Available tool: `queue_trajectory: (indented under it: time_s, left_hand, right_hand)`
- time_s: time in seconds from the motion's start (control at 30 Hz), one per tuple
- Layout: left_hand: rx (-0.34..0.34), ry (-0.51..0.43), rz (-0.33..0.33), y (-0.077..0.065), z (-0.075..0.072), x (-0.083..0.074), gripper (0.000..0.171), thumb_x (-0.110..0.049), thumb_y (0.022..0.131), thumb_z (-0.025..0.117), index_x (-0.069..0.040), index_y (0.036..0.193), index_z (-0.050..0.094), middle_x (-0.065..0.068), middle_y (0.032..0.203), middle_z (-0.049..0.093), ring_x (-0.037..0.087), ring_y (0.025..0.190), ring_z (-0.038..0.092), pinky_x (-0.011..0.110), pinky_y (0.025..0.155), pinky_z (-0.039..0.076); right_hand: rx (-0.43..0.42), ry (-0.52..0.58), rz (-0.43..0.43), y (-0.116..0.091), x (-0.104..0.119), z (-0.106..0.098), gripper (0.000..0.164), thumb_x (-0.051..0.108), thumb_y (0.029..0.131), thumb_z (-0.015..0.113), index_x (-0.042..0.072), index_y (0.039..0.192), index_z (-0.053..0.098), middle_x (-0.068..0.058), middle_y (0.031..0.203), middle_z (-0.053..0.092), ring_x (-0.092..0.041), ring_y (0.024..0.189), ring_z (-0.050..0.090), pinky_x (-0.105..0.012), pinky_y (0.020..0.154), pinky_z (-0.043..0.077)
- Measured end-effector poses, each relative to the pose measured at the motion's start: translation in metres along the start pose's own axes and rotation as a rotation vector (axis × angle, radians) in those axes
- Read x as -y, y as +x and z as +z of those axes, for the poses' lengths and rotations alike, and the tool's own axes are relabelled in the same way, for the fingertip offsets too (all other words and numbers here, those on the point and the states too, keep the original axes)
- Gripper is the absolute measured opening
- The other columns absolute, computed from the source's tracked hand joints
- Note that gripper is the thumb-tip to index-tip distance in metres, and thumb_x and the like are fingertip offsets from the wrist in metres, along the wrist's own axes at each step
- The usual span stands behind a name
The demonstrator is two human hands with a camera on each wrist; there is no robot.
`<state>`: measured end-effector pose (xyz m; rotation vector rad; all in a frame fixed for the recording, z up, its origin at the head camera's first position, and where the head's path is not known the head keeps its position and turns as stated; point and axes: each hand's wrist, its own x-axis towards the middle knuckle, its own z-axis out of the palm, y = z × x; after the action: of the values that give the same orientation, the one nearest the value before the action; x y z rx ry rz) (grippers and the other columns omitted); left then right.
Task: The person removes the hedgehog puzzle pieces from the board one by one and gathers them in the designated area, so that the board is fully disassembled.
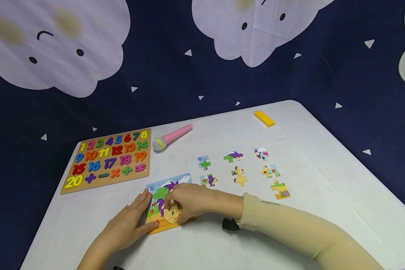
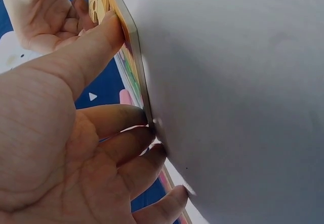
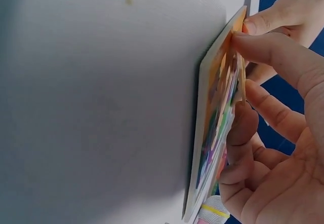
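A jigsaw puzzle board [image 1: 158, 222] with a colourful cartoon picture lies flat near the front of the table. My left hand [image 1: 129, 221] rests along its left side, fingers fairly straight at the edge and thumb on the lower left corner. Over the board, my right hand [image 1: 192, 200] has curled fingers and pinches a puzzle piece [image 3: 242, 79], whose edge stands a little tilted from the picture in the right wrist view. The hand covers much of the board's right part in the head view. Several loose puzzle pieces [image 1: 239, 176] lie beyond the right forearm.
A wooden number board [image 1: 104, 180] with coloured digits lies at the left, beside a pink toy microphone [image 1: 178, 134]. The yellow block [image 1: 264, 118] is near the far edge. A black object [image 1: 229, 224] shows under the right wrist. Dark blue cloud-print fabric [image 1: 162, 67] hangs behind.
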<state>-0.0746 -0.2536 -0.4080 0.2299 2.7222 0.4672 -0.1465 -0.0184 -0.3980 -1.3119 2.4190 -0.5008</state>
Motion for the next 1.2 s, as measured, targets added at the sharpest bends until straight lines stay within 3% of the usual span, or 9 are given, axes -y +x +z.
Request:
queue_trajectory:
  time_s: [0.53, 0.73, 1.2]
  left_hand:
    - [-0.002, 0.001, -0.013, 0.001, 0.001, 0.000, 0.108, -0.064, 0.089, 0.078, -0.004, 0.167, 0.034, 0.019, 0.178, 0.023, 0.047, 0.162, 0.027, 0.076, 0.123, 0.029]
    - [-0.003, 0.005, -0.013, 0.001, 0.002, 0.000, 0.108, -0.065, 0.089, 0.078, -0.004, 0.167, 0.035, 0.019, 0.177, 0.024, 0.047, 0.162, 0.027, 0.076, 0.123, 0.028]
    - [0.025, -0.031, -0.031, 0.002, 0.002, 0.000, 0.108, -0.063, 0.090, 0.078, -0.004, 0.168, 0.032, 0.019, 0.179, 0.019, 0.047, 0.164, 0.023, 0.076, 0.124, 0.024]
  right_hand:
    - [0.008, 0.187, 0.002, -0.015, -0.019, -0.007, 0.037, 0.019, 0.084, 0.093, 0.020, 0.118, 0.078, 0.006, 0.101, 0.063, -0.006, 0.087, 0.054, -0.017, 0.077, 0.048]
    - [-0.005, 0.244, 0.018, -0.030, -0.030, -0.010, 0.040, 0.014, 0.082, 0.092, 0.018, 0.120, 0.078, 0.005, 0.103, 0.063, -0.008, 0.086, 0.055, -0.018, 0.075, 0.048]
    - [-0.067, 0.256, 0.078, -0.074, -0.062, -0.020, 0.039, 0.015, 0.082, 0.092, 0.021, 0.118, 0.078, 0.005, 0.102, 0.063, -0.007, 0.079, 0.056, -0.021, 0.073, 0.050]
